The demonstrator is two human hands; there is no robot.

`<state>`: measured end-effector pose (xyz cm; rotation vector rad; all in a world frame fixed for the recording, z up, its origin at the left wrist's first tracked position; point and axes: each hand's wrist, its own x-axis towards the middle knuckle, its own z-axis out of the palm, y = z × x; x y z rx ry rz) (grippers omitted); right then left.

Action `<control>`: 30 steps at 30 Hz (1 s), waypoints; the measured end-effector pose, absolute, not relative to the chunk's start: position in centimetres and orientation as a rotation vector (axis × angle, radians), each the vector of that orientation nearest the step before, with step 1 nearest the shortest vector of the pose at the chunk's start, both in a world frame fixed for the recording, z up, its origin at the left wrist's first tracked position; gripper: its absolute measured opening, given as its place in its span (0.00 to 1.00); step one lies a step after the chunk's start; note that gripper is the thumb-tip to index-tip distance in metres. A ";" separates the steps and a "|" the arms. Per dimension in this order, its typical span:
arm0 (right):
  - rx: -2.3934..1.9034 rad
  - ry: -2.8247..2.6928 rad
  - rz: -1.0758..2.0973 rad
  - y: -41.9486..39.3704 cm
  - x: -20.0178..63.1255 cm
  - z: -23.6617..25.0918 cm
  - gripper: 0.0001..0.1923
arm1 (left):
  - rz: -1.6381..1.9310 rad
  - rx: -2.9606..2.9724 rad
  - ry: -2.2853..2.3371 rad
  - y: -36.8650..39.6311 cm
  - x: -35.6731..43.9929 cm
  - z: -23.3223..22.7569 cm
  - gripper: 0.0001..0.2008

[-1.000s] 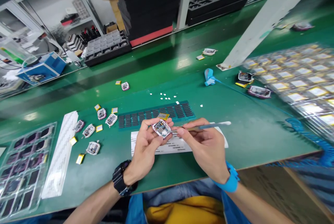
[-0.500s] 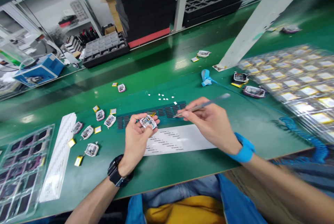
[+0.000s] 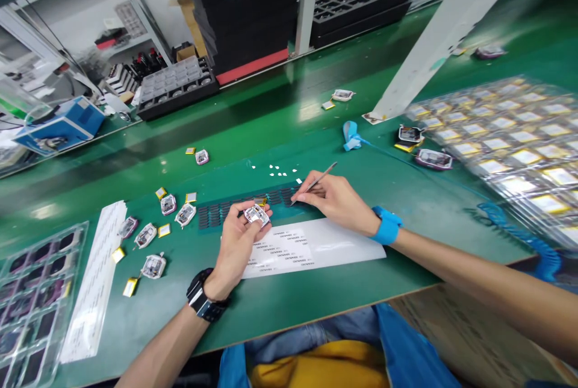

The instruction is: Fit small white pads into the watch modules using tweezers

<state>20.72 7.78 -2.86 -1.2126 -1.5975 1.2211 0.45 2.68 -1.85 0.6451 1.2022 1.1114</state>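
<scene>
My left hand [image 3: 238, 237] is closed on an opened watch case [image 3: 257, 214], its inner parts facing up. A small yellow-edged battery [image 3: 261, 202] sits just behind the case by my fingertips. In a pinch, my right hand [image 3: 332, 195] holds slim metal tweezers [image 3: 323, 174] whose tip points down at the right end of a strip of black adhesive pads [image 3: 217, 214]. Whether the tip touches a pad I cannot tell. Beneath both hands lies a white printed sheet [image 3: 338, 246]. Several small white pieces [image 3: 279, 174] are scattered behind the strip.
Several open watch cases [image 3: 153, 265] with batteries [image 3: 130, 287] lie at the left, near a printed strip [image 3: 93, 291] and a clear tray [image 3: 45, 322]. At the right are battery trays [image 3: 510, 135], a blue coiled cord [image 3: 510, 219] and a slanted white post [image 3: 447, 38].
My right hand has moved left and the tweezers have swung steeper, their tip now over the pad strip. My left hand still holds the watch case, tilted slightly differently. The view has shifted slightly.
</scene>
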 end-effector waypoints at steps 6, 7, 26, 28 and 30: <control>-1.112 -1.545 1.464 9.4 21.4 -2.5 0.20 | 1.083 0.637 1.213 2.6 0.7 -1.5 0.16; -1.087 -1.562 1.507 9.5 21.7 -2.4 0.20 | 1.084 0.635 1.215 2.6 0.7 -1.5 0.16; -0.875 -1.735 1.174 5.2 17.4 1.3 0.09 | 0.972 0.556 0.908 1.5 -0.2 1.5 0.10; -0.863 -1.746 1.157 5.1 17.6 1.2 0.09 | 0.970 0.559 0.900 1.4 -0.2 1.5 0.11; -0.863 -1.765 1.126 5.0 17.6 1.1 0.09 | 0.968 0.565 0.897 1.4 -0.2 1.4 0.11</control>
